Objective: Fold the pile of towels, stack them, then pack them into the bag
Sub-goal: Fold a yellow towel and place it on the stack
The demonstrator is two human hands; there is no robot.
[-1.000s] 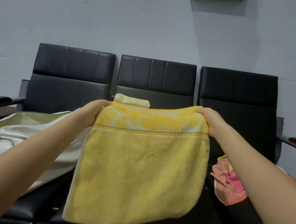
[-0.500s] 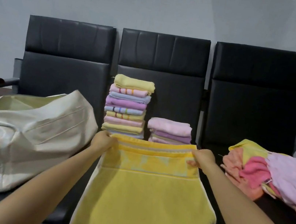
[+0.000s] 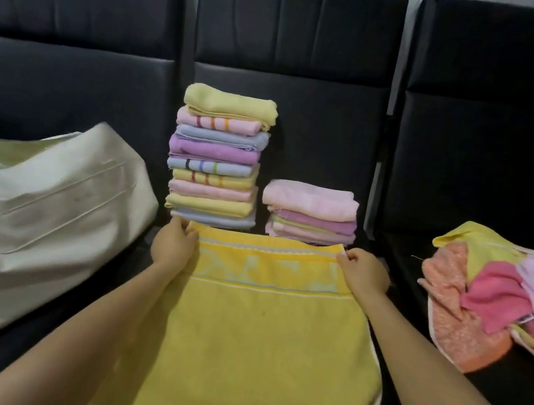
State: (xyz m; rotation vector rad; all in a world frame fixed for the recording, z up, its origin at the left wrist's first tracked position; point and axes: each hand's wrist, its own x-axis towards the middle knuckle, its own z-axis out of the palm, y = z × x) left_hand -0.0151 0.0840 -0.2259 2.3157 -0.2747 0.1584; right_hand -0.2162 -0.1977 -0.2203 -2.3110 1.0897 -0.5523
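Observation:
A yellow towel (image 3: 255, 339) lies spread on the middle black seat, folded over once. My left hand (image 3: 173, 244) pinches its far left corner and my right hand (image 3: 363, 272) pinches its far right corner, both low on the seat. Behind the towel stand a tall stack of folded towels (image 3: 218, 157) and a short stack (image 3: 310, 214). An unfolded pile of towels (image 3: 494, 292) in yellow, orange, pink and lilac lies on the right seat. The cream bag (image 3: 37, 220) slumps on the left seat.
Three black padded chairs (image 3: 491, 131) stand side by side against a pale wall. An armrest shows at the far left edge.
Both hands have brought the yellow towel down from the air onto the middle seat. The view has tilted down, so the stacks and the pile now show.

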